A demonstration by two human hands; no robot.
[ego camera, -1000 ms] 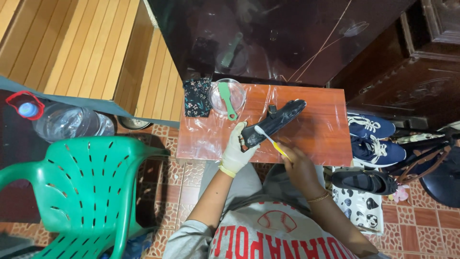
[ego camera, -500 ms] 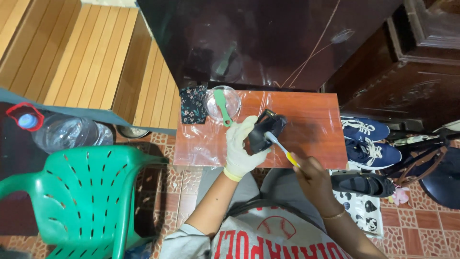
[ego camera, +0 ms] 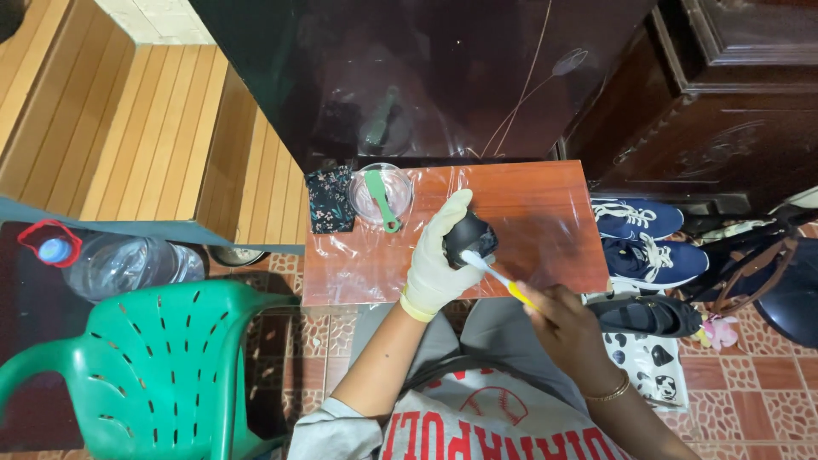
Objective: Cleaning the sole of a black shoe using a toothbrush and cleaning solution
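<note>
Nearest the camera, a white shirt (ego camera: 503, 426) with red print fills the bottom edge, and both forearms reach forward from it. The right hand (ego camera: 567, 328), bare with a thin bracelet (ego camera: 609, 392) at the wrist, is closed around the yellow handle of a toothbrush (ego camera: 498, 279); the brush's white head end lies against a dark shoe (ego camera: 470, 237). The left hand (ego camera: 439, 255) wears a pale glove with a yellow cuff and is wrapped around that shoe, holding it up just above the near edge of the tabletop (ego camera: 545, 221), end-on to the camera so its full shape cannot be told. The tabletop is small, reddish-brown wood under a clear plastic sheet. Farther back on it, toward the left, stands a clear bowl (ego camera: 400, 183) with a green brush (ego camera: 381, 198) lying across it, and just left of the bowl lies a dark patterned cloth (ego camera: 330, 198). To the left of the person stands a green plastic chair (ego camera: 162, 366), and beyond it a large clear bottle (ego camera: 128, 266) with a blue cap and red ring lies on its side. To the right, on the tiled floor (ego camera: 733, 400), are a pair of blue sneakers (ego camera: 643, 238), a black shoe (ego camera: 648, 315) and a dark bag (ego camera: 767, 273). Behind the tabletop rises a dark glossy cabinet (ego camera: 426, 77), with wooden planks (ego camera: 145, 128) at far left.
</note>
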